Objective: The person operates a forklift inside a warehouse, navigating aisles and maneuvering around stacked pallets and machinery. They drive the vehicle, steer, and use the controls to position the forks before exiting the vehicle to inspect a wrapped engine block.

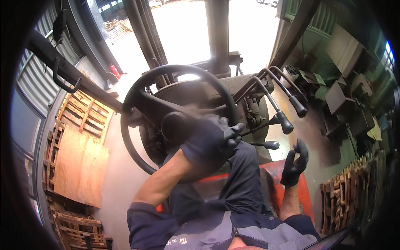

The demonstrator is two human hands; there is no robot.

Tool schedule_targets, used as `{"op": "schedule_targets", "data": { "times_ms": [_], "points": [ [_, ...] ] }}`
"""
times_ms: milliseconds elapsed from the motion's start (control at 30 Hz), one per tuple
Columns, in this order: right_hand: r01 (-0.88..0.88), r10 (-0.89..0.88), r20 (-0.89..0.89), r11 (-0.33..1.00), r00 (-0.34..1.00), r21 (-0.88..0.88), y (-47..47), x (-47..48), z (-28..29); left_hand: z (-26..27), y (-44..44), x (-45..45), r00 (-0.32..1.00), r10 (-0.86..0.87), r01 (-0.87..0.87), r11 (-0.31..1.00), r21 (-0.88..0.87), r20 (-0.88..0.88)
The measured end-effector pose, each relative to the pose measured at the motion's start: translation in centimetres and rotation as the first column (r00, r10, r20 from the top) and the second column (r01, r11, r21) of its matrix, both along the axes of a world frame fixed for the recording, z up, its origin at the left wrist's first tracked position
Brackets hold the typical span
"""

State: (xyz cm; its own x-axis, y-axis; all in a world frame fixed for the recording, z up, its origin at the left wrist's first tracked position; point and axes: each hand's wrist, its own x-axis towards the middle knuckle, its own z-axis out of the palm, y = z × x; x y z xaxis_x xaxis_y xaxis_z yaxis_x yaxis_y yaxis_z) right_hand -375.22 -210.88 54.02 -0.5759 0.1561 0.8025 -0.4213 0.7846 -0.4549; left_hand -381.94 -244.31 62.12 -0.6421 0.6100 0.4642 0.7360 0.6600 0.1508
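My left hand (215, 137), in a dark glove, lies over the lower right of the black steering wheel (127, 142) of a forklift. Its fingers are bent at the rim; blur and the back of the hand hide whether they close on it. My right hand (295, 162), in a black glove, is raised over the orange body panel (275, 175), fingers curled but apart, with nothing seen in it. Ahead of it stand the black-knobbed control levers (285, 123), which it does not touch. A shorter lever (271, 145) juts out beside my knee.
Wooden pallets (82, 117) and plywood sheets (79, 165) lie at the left. More pallets (350, 190) stand at the right, below stacked boxes and boards (343, 50). The forklift's mast (217, 37) rises ahead. A red fire extinguisher (114, 71) stands at the doorway's left.
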Motion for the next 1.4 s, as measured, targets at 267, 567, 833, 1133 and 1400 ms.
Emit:
{"op": "schedule_targets", "data": {
  "times_ms": [267,567,833,1133,1400],
  "points": [
    [-0.123,0.146,-0.086,0.966,0.986,0.227,-6.2,-19.3,6.4,-1.6,-1.1,-13.3,0.975,-0.076,0.101,0.988,0.115,-0.207],
    [-0.125,0.126,-0.024,0.990,0.992,0.064,-8.9,-26.8,-0.7,-0.7,-4.1,-26.1,0.989,-0.051,0.070,0.989,0.132,-0.141],
    [-0.168,0.168,0.007,0.985,0.986,0.028,-11.1,-39.2,-1.7,-1.4,-6.5,-39.7,0.986,-0.009,0.036,0.987,0.157,-0.168],
    [-0.187,0.194,0.061,0.976,0.979,-0.110,-14.3,-51.1,-2.0,-1.1,-9.7,-51.8,0.991,-0.022,0.048,0.980,0.192,-0.133],
    [-0.229,0.229,-0.003,0.974,0.974,-0.002,-17.6,-64.7,4.0,-1.1,-11.9,-61.4,0.992,-0.048,0.060,0.992,0.107,-0.113]
  ]
}}
